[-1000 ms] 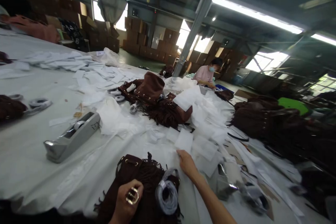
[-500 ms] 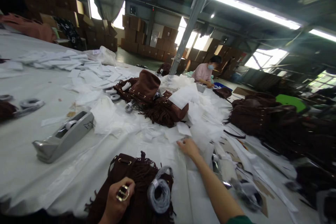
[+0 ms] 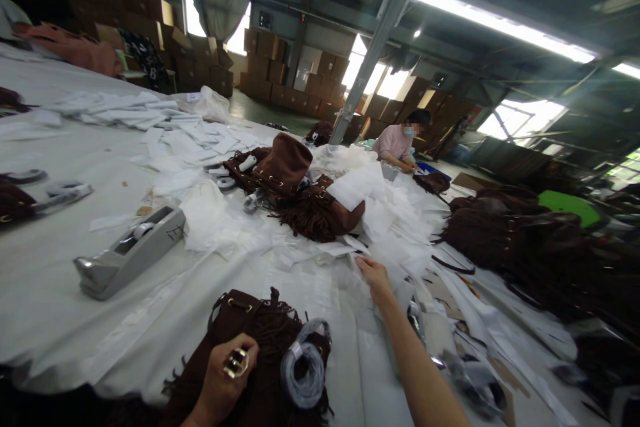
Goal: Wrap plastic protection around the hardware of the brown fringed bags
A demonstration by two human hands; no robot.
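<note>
A dark brown fringed bag (image 3: 270, 330) with gold eyelets lies on the table right in front of me. Over its left part, my left hand (image 3: 220, 373) is closed around a gold-coloured buckle (image 3: 236, 363). A strap coil (image 3: 285, 373) in clear wrapping rests on the bag's right side. Farther out, my right hand (image 3: 376, 279) reaches to the heap of thin white sheets (image 3: 395, 240), its fingertips pinched at the edge of a white sheet (image 3: 341, 249). More brown fringed bags (image 3: 320, 210) lie just beyond that hand.
A grey tape dispenser (image 3: 133, 250) stands at the left. Flat white pieces (image 3: 125, 110) are spread behind it. Dark brown bags (image 3: 505, 227) are piled at the right. A slanted post (image 3: 373, 47) rises behind the table, near a co-worker (image 3: 395, 143) in pink.
My right hand has shifted slightly right, and the white sheets by its fingertips have moved and tilted. The left hand keeps the buckle over the bag. The view has swung a little left.
</note>
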